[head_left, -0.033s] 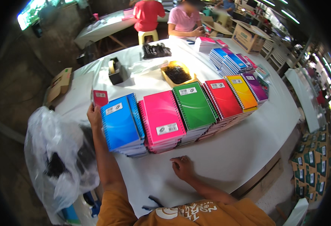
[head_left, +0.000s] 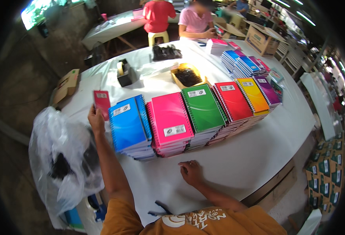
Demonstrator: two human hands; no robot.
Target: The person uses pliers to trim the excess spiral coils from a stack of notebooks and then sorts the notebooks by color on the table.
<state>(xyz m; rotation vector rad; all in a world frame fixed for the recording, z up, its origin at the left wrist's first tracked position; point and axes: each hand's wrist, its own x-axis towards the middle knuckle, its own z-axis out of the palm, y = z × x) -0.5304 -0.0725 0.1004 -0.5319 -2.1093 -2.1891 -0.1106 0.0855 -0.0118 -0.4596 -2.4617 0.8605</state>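
Observation:
My left hand [head_left: 97, 120] grips a small red notebook [head_left: 102, 101] by its lower edge, to the left of the stacks. Close to it stands a stack of blue spiral notebooks [head_left: 128, 126]. Rightward in the same row come stacks of pink notebooks [head_left: 170, 117], green notebooks [head_left: 204, 111], red notebooks [head_left: 235, 103], yellow notebooks [head_left: 252, 96] and purple notebooks [head_left: 267, 91]. My right hand [head_left: 191, 172] rests on the white tabletop in front of the pink and green stacks, its fingers curled with nothing visible in them.
Behind the row are a yellow tray [head_left: 204, 80] of dark strands, a tape dispenser [head_left: 124, 74], black bundles [head_left: 166, 52] and smaller notebook stacks [head_left: 245, 64]. A clear plastic bag [head_left: 62, 137] hangs at the left edge. Two people sit beyond; a cardboard box [head_left: 262, 41] stands far right.
The small red notebook in my left hand has come up, and more of its cover shows beside the blue stack. My right hand stays in nearly the same spot.

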